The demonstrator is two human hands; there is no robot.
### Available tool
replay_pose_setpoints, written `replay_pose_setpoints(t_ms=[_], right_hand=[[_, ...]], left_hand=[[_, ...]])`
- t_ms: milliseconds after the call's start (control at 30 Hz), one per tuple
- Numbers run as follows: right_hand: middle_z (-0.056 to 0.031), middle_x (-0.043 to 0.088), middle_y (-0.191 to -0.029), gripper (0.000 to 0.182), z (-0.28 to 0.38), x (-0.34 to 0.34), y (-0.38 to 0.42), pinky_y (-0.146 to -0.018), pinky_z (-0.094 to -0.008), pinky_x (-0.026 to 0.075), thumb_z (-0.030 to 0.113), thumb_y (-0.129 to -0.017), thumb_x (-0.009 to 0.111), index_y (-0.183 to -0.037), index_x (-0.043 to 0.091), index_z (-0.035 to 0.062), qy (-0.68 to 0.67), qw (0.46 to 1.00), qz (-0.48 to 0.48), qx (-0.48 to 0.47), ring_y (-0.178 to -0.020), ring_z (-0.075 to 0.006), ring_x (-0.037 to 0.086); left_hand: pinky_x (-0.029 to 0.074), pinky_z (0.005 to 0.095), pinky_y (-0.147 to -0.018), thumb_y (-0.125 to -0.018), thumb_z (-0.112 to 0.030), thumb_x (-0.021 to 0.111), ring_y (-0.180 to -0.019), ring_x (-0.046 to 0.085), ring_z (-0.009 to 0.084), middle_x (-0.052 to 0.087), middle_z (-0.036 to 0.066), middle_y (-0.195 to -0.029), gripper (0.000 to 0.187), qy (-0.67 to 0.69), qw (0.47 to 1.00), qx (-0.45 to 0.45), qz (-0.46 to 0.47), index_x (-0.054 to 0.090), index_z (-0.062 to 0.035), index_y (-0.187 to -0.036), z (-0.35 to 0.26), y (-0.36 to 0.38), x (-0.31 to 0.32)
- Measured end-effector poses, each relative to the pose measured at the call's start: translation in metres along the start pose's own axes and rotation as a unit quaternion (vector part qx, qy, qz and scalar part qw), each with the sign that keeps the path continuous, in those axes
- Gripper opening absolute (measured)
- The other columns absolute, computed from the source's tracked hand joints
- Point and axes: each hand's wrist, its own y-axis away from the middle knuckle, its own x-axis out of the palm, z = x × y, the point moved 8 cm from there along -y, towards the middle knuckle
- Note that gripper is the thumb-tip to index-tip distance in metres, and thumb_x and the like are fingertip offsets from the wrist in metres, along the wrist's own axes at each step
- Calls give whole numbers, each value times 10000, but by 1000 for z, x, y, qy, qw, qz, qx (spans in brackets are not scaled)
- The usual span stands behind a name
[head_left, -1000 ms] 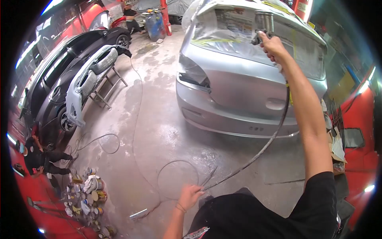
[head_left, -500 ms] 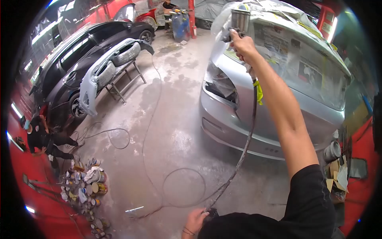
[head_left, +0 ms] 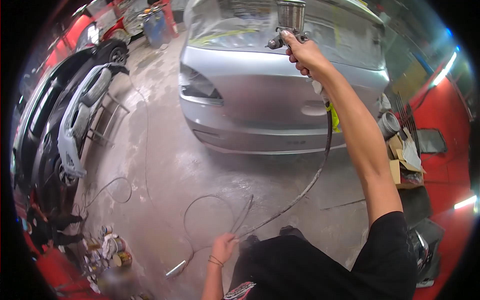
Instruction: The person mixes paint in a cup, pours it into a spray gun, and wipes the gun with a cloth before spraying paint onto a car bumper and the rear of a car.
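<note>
My right hand [head_left: 305,52] is wrapped round a spray gun [head_left: 291,22] with a metal cup on top, held up in front of the silver car's rear [head_left: 250,85]. From the gun a dark hose [head_left: 312,182], with a yellow-green cloth [head_left: 333,117] near its upper end, curves down towards my left hand [head_left: 224,246]. That hand is closed round the hose low in the view, above the floor. Masking film and newspaper cover the car's rear window [head_left: 240,25].
At the left a grey bumper [head_left: 75,125] lies on a stand beside a dark car [head_left: 45,107]. Paint cans [head_left: 116,245] stand lower left near a crouched person [head_left: 42,227]. A cardboard box [head_left: 400,162] and a bucket [head_left: 388,124] are at the right. Hose loops lie on the floor.
The view has turned right and down, so the silver car appears further left. My left hand has come further into view with the hose. The spray gun is still in my right hand.
</note>
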Motion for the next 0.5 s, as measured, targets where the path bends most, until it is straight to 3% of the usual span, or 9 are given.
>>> replay_pose_setpoints(t_ms=[167, 267, 400, 433, 500], right_hand=[[38, 502, -669, 627, -68, -144, 23, -419, -259, 265, 727, -964, 633, -834, 572, 117, -8, 997, -62, 36, -463, -60, 355], [27, 503, -674, 635, -107, -235, 30, -427, -273, 272, 700, -988, 613, -882, 608, 74, -12, 994, -98, 50, -461, -64, 348], [12, 520, -690, 645, -161, -357, 27, -433, -272, 282, 690, -993, 614, -898, 624, 51, -6, 987, -151, 61, -464, -67, 361], [37, 520, -684, 633, -182, -387, 20, -427, -278, 260, 733, -965, 630, -829, 583, 116, -20, 983, -165, 74, -454, -69, 350], [35, 532, -685, 637, -216, -443, 14, -429, -281, 263, 735, -961, 631, -822, 588, 115, -16, 978, -190, 83, -452, -68, 355]], left_hand=[[519, 447, -814, -903, -194, 781, -854, 679, 368, 724, 163, -899, 210, -14, 996, 28, 80, 783, -30, -1034, -56, -41, 56], [525, 415, -801, -908, -229, 809, -831, 671, 331, 737, 149, -903, 254, -80, 985, 108, 112, 790, -31, -1067, -99, -69, 98], [501, 446, -877, -917, -254, 795, -872, 682, 333, 741, 126, -912, 251, -116, 973, 138, 147, 793, -54, -1069, -158, -107, 161], [486, 467, -915, -923, -256, 783, -896, 689, 330, 742, 119, -922, 243, -124, 970, 134, 159, 790, -63, -1073, -172, -116, 177], [462, 500, -982, -936, -265, 766, -944, 699, 324, 748, 110, -945, 243, -140, 965, 142, 171, 785, -76, -1088, -195, -133, 209]])
